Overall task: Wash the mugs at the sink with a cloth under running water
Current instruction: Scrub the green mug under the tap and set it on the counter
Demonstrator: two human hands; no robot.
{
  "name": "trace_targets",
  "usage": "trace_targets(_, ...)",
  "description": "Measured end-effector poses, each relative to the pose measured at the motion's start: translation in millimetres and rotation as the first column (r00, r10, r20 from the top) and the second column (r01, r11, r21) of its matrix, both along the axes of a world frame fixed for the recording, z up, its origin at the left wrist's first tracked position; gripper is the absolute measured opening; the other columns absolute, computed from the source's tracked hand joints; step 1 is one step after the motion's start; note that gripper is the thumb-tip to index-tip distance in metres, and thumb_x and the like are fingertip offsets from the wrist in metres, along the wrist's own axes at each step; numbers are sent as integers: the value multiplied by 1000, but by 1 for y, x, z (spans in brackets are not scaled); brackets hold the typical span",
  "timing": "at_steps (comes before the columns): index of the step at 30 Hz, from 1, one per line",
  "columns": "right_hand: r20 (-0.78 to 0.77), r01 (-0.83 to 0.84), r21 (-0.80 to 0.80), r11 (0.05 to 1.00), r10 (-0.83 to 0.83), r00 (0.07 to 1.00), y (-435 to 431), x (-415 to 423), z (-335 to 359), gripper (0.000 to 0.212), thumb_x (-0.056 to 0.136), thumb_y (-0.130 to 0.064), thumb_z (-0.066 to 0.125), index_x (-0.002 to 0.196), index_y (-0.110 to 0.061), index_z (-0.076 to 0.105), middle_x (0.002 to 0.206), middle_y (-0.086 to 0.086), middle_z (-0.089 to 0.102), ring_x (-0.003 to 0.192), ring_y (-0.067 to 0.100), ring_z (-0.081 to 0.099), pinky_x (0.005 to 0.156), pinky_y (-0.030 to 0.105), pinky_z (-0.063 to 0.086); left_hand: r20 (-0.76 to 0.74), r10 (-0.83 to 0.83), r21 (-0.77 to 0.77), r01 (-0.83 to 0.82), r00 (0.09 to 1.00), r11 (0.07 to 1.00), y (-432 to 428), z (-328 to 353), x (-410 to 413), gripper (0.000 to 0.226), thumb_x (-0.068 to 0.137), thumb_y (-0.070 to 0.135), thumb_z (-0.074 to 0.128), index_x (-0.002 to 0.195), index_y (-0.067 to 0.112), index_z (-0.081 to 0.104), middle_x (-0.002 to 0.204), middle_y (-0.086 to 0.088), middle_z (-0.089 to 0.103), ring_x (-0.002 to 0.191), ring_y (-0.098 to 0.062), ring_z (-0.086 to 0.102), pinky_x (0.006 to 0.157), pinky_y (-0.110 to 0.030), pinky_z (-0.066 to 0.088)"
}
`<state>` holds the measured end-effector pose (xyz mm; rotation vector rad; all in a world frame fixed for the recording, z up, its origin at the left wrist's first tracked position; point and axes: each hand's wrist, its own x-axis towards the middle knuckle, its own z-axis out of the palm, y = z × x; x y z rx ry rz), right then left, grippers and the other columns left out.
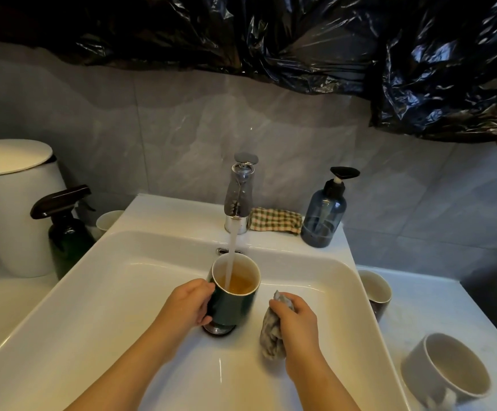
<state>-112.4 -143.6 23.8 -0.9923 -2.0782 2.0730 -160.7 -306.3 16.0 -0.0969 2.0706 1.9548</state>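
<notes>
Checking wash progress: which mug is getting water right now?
The dark green mug held by the left hand under the faucet stream; the brown mug and grey mug sit on the counter, right of the sink.

Our left hand wraps its fingers round the side of the mug, thumb toward the rim. Our right hand, knuckles up, clutches the bunched cloth. Both forearms reach forward over the sink, slightly converging.
</notes>
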Motion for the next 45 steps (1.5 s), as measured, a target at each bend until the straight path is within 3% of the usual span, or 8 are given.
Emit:
trace_targets(7,-14,-17,-22,1000,17,1000,-6,-2,-9,13,89,-22,60,98,-12,64,86,13,66,83,30,63,88,44,53,-298,-100,-301,6,949,954,4,11,-8,34,92,17,54,60,13,42,56,2,42,57,-13,40,57,-22,35)
trace_targets(13,-60,-41,-114,993,34,998,3,2,0,16,95,-15,52,105,-7,60,77,17,61,73,36,61,65,36,55,-440,-627,-850,-73,643,522,-13,26,-14,34,91,37,46,62,23,36,61,8,42,63,-12,39,54,-20,29)
trace_targets(17,-87,-57,-158,986,44,995,5,2,0,23,95,-13,48,116,-7,55,78,8,58,69,24,57,87,48,49,-381,-845,-917,-267,375,295,-23,30,-18,24,75,42,41,55,30,41,49,15,40,48,-9,42,47,-20,30)
trace_targets(21,-73,-23,-246,969,5,997,8,1,-2,21,93,-4,50,114,-2,50,66,6,53,51,14,48,59,32,54,-260,-942,-910,-379,212,166,-26,24,-23,22,65,44,70,57,30,55,50,15,50,50,-8,49,47,-21,34)
trace_targets(28,-139,61,-108,992,-76,987,4,-5,-15,14,86,-21,67,93,-14,58,93,13,69,76,21,67,60,26,49,-400,-834,-906,-303,380,297,-19,34,-21,24,82,36,50,60,27,46,56,12,49,59,-13,53,53,-26,37)
trace_targets(34,-160,64,-89,994,-77,984,4,-4,-7,16,89,-24,63,94,-13,53,83,6,63,68,14,61,48,19,45,-206,-149,-432,47,967,901,4,40,-14,31,96,26,49,66,16,49,61,0,46,59,-13,43,53,-19,36)
trace_targets(39,-220,98,-18,995,-100,970,5,-6,-3,19,90,-18,60,80,-9,46,69,4,53,57,12,50,47,16,45,317,100,127,-147,943,981,15,31,-18,40,96,31,44,59,18,37,41,5,27,44,-12,27,49,-23,31)
trace_targets(45,-396,204,157,966,-127,909,1,-9,2,19,87,-18,63,75,-13,49,73,0,54,68,7,57,58,16,48,423,79,298,-221,903,929,19,19,-18,42,97,37,43,59,19,37,41,6,25,39,-10,26,44,-20,30)
